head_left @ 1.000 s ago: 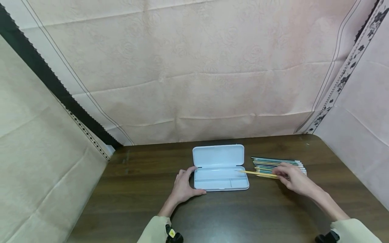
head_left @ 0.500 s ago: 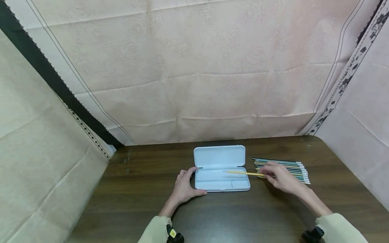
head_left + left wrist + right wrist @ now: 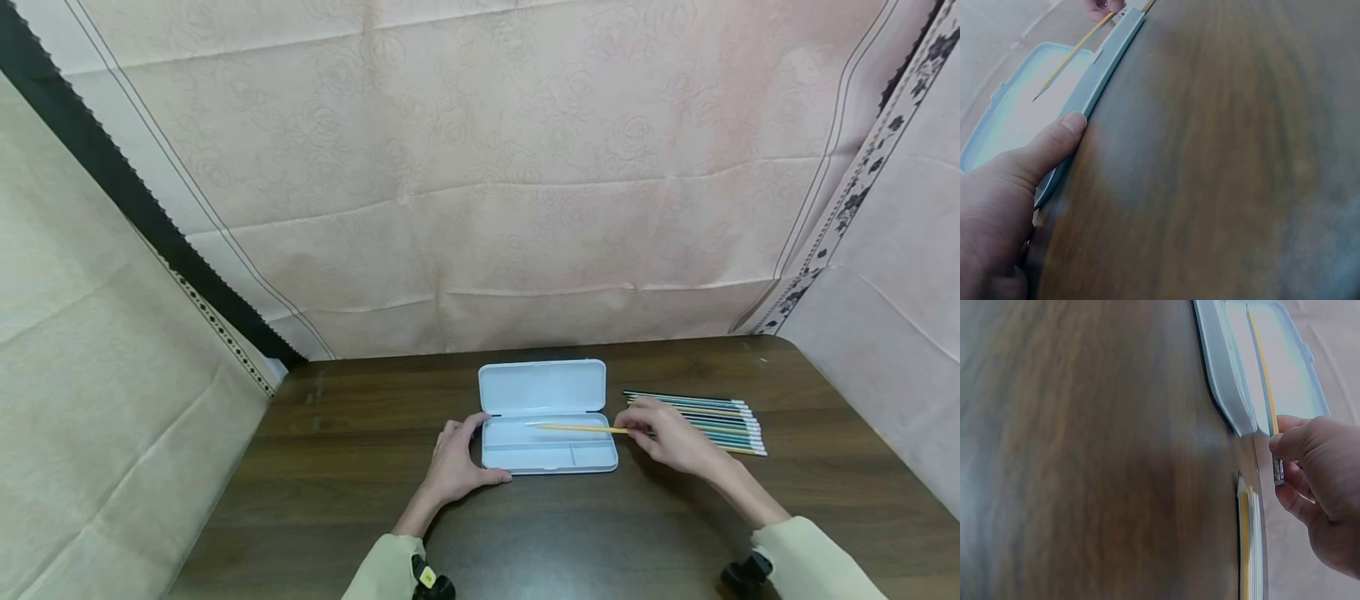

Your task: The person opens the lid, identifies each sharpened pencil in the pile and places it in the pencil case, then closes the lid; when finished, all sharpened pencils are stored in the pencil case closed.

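A light-blue pencil case point(image 3: 542, 387) lies on the table with its lid raised at the back; a long compartment and smaller ones show in its base. My left hand point(image 3: 455, 462) holds its left end, fingers at the back corner and thumb point(image 3: 1072, 125) along the front edge. Between thumb and fingers, my right hand point(image 3: 667, 437) pinches a yellow pencil point(image 3: 1265, 369) near its blunt end. The pencil point(image 3: 573, 427) reaches leftward over the long compartment, its sharpened tip point(image 3: 1036, 97) toward my left hand. No pencils show inside the case.
Right of the case, a row of several pencils point(image 3: 731, 425) in green, dark and yellow lies side by side, partly behind my right hand. Beneath is a dark wooden table point(image 3: 360, 400). Pale patterned cloth point(image 3: 480, 233) hangs behind and at both sides.
My right hand has moved left with the yellow pencil, from the row to over the case. More of the row is uncovered. The left hand has kept its hold on the case.
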